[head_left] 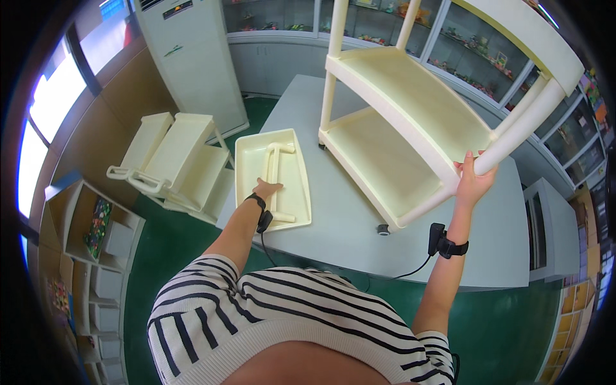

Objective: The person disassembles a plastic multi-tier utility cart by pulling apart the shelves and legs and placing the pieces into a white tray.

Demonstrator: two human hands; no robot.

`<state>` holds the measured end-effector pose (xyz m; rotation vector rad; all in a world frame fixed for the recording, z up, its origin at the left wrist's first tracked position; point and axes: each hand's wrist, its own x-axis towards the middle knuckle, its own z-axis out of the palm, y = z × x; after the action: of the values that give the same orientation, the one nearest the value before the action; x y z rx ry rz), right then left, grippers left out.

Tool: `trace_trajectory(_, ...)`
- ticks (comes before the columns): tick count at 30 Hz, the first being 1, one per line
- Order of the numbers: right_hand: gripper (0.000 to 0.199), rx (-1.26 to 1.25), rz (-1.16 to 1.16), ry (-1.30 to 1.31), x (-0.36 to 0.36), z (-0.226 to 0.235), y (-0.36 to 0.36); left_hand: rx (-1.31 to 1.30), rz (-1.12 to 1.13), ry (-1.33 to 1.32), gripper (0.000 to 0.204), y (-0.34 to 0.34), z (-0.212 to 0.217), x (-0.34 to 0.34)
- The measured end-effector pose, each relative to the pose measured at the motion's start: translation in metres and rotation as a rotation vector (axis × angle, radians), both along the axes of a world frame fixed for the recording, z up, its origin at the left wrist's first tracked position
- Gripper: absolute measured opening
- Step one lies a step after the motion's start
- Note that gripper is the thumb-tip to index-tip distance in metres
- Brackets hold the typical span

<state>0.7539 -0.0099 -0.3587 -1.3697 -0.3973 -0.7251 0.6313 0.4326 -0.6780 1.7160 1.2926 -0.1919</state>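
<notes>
A tall cream plastic trolley (pixel 410 131) with shelves and round posts stands on the grey table, on small dark casters. My right hand (pixel 476 181) is closed round its near right post, just by the middle shelf's corner. To the left lies a shallow cream tray (pixel 246 151), with a cream tubular handle (pixel 274 168) resting inside it. My left hand (pixel 265 188) reaches into the tray, its thumb laid across the handle's bar and its other fingers partly hidden beside it; the hand looks closed on the bar.
Another cream trolley (pixel 186 151) stands on the green floor left of the grey table (pixel 346 240). Behind are a white upright air conditioner (pixel 186 64) and glass display cabinets (pixel 475 51). Cables hang from the black bands on both my wrists.
</notes>
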Motion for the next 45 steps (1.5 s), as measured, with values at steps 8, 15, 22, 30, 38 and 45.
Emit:
trace_trajectory(8,0.028,0.011,0.004,0.037,0.008,-0.008,-0.009,0.271,-0.147,0.161,0.127,-0.016,0.007,0.015)
trace_trajectory(15,0.029,0.000,0.032,0.038,-0.007,0.003,-0.008,0.639,-0.007,-0.910,0.072,0.018,0.164,0.030)
trace_trajectory(22,0.030,0.018,0.010,-0.045,-0.010,-0.007,-0.010,1.532,-0.769,-1.559,0.061,-0.101,0.491,-0.002)
trace_trajectory(30,0.025,-0.068,0.088,-0.056,-0.009,0.002,0.002,1.786,-1.016,-1.535,0.075,-0.287,0.576,0.075)
trace_trajectory(38,0.056,-0.003,0.382,-0.019,-0.005,0.104,-0.029,1.294,-1.231,-1.428,0.081,-0.325,0.619,0.118)
trace_trajectory(45,0.057,0.009,0.841,-0.143,0.038,0.184,-0.048,1.353,-1.063,-1.586,0.071,-0.338,0.632,0.119)
